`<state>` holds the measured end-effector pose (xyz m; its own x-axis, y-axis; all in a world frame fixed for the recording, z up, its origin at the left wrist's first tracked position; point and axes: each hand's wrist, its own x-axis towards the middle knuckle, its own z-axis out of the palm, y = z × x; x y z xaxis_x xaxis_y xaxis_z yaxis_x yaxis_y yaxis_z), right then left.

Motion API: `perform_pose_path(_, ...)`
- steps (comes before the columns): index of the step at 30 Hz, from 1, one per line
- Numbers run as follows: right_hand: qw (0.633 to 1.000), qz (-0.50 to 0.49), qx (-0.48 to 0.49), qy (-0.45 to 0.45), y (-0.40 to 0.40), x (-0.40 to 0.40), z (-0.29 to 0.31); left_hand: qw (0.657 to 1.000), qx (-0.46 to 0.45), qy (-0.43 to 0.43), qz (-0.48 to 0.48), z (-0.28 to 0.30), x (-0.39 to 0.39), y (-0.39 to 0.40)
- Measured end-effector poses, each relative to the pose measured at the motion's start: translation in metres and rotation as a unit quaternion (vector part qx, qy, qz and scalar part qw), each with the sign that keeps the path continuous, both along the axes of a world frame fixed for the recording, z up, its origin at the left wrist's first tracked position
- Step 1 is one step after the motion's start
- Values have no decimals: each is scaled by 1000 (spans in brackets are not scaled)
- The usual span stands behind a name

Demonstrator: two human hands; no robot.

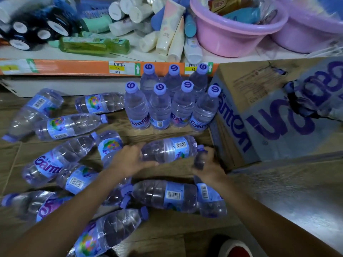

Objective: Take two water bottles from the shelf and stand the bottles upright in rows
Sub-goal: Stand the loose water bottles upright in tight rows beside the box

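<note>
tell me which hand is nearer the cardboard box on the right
Right. The right hand, at the cap end of a lying water bottle, sits just beside the cardboard box. The left hand is at the bottle's base end, farther from the box.

Seven upright bottles [168,101] stand in two rows at upper centre, just below the shelf edge [74,68]. A cardboard box [269,115] sits to their right. Loose bottles [65,160] lie across the floor at left and bottom. Basins [237,32] rest on the shelf, upper right.
</note>
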<state>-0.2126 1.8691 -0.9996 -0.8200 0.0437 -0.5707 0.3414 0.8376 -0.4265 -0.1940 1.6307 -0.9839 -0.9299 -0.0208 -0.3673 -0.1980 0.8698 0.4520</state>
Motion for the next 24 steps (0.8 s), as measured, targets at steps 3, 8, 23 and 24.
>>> perform_pose_path(3,999,-38,-38,12,5,6,9,998,-14,68,-8,25,-15,-5)
perform_pose_path(8,983,-52,-114,136,14,7,44,982,-109,116,-102,65,-44,23)
perform_pose_path(23,926,-78,-208,305,6,-52,56,973,200,116,1,32,-50,85)
perform_pose_path(24,923,-86,-208,312,6,-54,56,969,215,120,1,27,-48,87)
